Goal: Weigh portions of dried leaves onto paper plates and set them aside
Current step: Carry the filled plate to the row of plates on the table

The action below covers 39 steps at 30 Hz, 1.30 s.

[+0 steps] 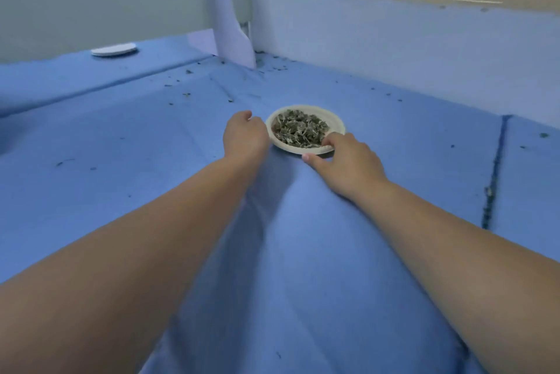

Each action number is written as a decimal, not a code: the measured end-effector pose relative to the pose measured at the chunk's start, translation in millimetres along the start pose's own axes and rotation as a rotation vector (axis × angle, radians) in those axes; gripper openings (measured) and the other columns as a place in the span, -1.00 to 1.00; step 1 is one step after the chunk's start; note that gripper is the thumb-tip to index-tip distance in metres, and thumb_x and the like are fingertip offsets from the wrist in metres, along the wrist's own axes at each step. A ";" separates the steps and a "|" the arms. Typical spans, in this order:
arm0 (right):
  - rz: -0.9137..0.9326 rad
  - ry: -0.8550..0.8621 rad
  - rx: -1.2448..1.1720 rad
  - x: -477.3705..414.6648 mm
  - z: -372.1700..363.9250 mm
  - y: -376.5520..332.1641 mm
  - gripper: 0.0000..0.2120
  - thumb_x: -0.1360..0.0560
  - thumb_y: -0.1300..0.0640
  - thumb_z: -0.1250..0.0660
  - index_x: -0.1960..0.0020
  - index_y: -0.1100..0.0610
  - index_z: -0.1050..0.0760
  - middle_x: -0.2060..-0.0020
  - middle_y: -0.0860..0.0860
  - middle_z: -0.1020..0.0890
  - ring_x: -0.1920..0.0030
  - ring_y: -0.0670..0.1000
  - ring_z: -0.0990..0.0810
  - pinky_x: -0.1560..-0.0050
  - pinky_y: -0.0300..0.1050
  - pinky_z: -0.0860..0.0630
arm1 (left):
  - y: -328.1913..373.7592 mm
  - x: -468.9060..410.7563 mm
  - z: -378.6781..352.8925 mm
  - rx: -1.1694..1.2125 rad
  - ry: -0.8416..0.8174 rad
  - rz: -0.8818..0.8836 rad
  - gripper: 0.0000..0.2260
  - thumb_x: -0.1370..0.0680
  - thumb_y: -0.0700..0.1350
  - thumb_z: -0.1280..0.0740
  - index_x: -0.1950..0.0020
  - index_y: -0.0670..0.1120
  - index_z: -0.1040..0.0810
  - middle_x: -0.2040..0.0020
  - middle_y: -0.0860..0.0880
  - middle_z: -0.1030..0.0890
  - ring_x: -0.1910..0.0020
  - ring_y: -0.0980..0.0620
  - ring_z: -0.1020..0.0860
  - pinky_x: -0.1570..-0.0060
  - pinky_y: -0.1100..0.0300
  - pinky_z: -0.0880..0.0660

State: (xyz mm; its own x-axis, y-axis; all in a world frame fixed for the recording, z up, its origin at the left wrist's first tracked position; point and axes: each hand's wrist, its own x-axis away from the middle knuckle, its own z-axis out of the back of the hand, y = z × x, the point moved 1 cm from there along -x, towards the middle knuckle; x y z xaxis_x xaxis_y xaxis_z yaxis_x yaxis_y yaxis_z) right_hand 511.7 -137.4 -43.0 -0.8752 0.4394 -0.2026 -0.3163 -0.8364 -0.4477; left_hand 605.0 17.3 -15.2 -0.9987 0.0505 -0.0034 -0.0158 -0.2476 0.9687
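A small paper plate (335, 122) holding a heap of dried leaves (300, 128) rests on the blue cloth, at arm's length in front of me. My left hand (244, 135) is curled against the plate's left rim. My right hand (348, 161) grips the plate's near right rim, fingers on top and thumb at the edge below. Both arms are stretched far forward.
A stack of empty white paper plates (114, 49) lies at the far left by the wall. A white folded sheet (230, 25) leans in the corner. Leaf crumbs are scattered over the blue cloth (121, 131). A seam with crumbs (494, 173) runs along the right.
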 end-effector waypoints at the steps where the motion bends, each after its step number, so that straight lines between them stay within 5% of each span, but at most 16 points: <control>1: -0.010 0.001 0.009 -21.1 -8.7 -3.1 -0.47 -0.50 -0.33 -0.29 -0.31 0.00 -0.47 -0.24 0.08 -0.52 -0.25 0.16 -0.51 -0.24 0.08 -0.44 | 0.9 -18.7 0.2 -0.064 -0.012 -0.028 -0.57 -0.60 -0.19 -0.13 -0.46 -0.21 -0.39 -0.46 -0.15 -0.44 -0.41 -0.17 -0.42 -0.40 -0.05 -0.34; 4: -0.039 0.008 0.033 -84.3 -30.6 -10.9 -0.42 -0.54 -0.31 -0.23 -0.41 0.03 -0.39 -0.30 0.14 -0.47 -0.31 0.21 -0.47 -0.32 0.10 -0.38 | -0.7 -72.2 -6.0 -0.225 -0.070 -0.153 -0.59 -0.59 -0.20 -0.16 -0.44 -0.14 -0.43 -0.38 -0.08 -0.50 -0.36 -0.09 -0.45 -0.17 0.25 -0.30; 11: -0.108 0.041 0.151 -219.1 -72.4 -19.3 -0.38 -0.57 -0.30 -0.13 -0.48 0.07 -0.29 -0.38 0.23 -0.42 -0.40 0.25 -0.39 -0.38 0.17 -0.31 | -9.1 -155.1 -37.5 -0.418 -0.070 -0.347 -0.63 -0.58 -0.24 -0.16 -0.38 -0.21 -0.47 -0.27 -0.19 -0.57 -0.27 -0.17 -0.48 -0.12 0.15 -0.35; 14: -0.121 0.023 0.179 -262.8 -81.6 -21.3 -0.38 -0.57 -0.31 -0.10 -0.48 0.05 -0.28 -0.39 0.22 -0.41 -0.40 0.25 -0.39 -0.39 0.20 -0.30 | -16.6 -164.5 -46.2 -0.471 -0.041 -0.437 -0.85 -0.55 -0.27 -0.14 0.03 -0.21 -0.49 0.11 -0.21 -0.56 -0.02 -0.24 -0.50 0.21 0.07 -0.21; 16: -0.122 0.006 0.186 -284.7 -87.2 -22.7 -0.38 -0.57 -0.32 -0.09 -0.48 0.05 -0.28 -0.39 0.21 -0.41 -0.40 0.25 -0.39 -0.39 0.21 -0.31 | -20.4 -166.6 -46.0 -0.492 -0.041 -0.440 -0.86 -0.53 -0.27 -0.12 0.22 -0.12 -0.30 0.25 -0.19 -0.41 0.10 -0.24 -0.45 0.32 0.06 -0.06; 21: -0.135 -0.001 0.188 -328.9 -94.1 -24.1 -0.35 -0.56 -0.33 -0.08 -0.51 0.02 -0.24 -0.42 0.19 -0.38 -0.42 0.25 -0.38 -0.39 0.22 -0.30 | -23.0 -166.6 -47.5 -0.499 -0.083 -0.439 -0.73 -0.58 -0.22 -0.12 -0.19 -0.24 -0.51 -0.08 -0.20 -0.57 -0.10 -0.20 -0.49 0.11 0.11 -0.31; 23: -0.129 -0.001 0.179 -343.2 -97.0 -28.0 -0.33 -0.56 -0.34 -0.09 -0.53 0.03 -0.22 -0.43 0.19 -0.38 -0.42 0.25 -0.37 -0.39 0.23 -0.30 | -23.6 -165.7 -48.3 -0.475 -0.082 -0.462 -0.82 -0.57 -0.22 -0.13 -0.04 -0.17 -0.51 0.05 -0.11 -0.55 -0.01 -0.17 -0.47 0.14 0.10 -0.30; 26: -0.131 0.004 0.174 -355.0 -101.8 -30.8 -0.30 -0.55 -0.35 -0.10 -0.53 0.05 -0.19 -0.43 0.19 -0.39 -0.42 0.26 -0.37 -0.39 0.23 -0.30 | -22.7 -165.6 -48.5 -0.491 -0.071 -0.488 -0.81 -0.54 -0.23 -0.13 0.26 -0.06 -0.24 0.28 0.01 -0.31 0.19 -0.09 -0.32 0.27 0.09 -0.11; 29: -0.140 0.027 0.144 -353.1 -103.1 -30.6 -0.28 -0.55 -0.34 -0.11 -0.53 0.10 -0.14 -0.43 0.19 -0.37 -0.42 0.27 -0.37 -0.38 0.21 -0.30 | -23.5 -167.9 -50.2 -0.509 -0.076 -0.505 -0.86 -0.54 -0.22 -0.14 0.22 -0.10 -0.31 0.26 0.00 -0.35 0.21 -0.06 -0.32 0.31 0.10 -0.17; 33: -0.110 -0.032 0.227 -316.6 -96.6 -25.1 -0.24 -0.57 -0.32 -0.06 -0.59 0.11 -0.04 -0.50 0.19 -0.30 -0.49 0.22 -0.29 -0.44 0.19 -0.24 | -21.0 -170.2 -50.7 -0.562 -0.092 -0.561 -0.75 -0.51 -0.23 -0.15 0.30 -0.08 -0.14 0.36 -0.01 -0.27 0.29 -0.08 -0.28 0.34 0.05 -0.07; 39: -0.031 -0.231 0.363 -226.1 -60.0 17.6 -0.33 -0.60 -0.28 0.13 -0.63 -0.01 -0.02 -0.62 0.11 -0.06 -0.60 0.14 -0.01 -0.54 0.23 0.00 | -14.9 -150.8 -51.7 -0.701 -0.165 -0.553 -0.89 -0.53 -0.22 -0.14 0.18 -0.20 -0.38 0.22 -0.13 -0.48 0.13 -0.20 -0.44 0.20 0.00 -0.34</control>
State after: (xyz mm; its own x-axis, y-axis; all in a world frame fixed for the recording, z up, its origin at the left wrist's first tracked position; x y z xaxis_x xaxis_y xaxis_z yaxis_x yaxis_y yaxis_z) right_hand 725.9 -231.7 -57.4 -0.9090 0.4160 0.0245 -0.4161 -0.9030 -0.1068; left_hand 753.3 -36.6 -42.0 -0.8211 0.4620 -0.3352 -0.5707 -0.6763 0.4658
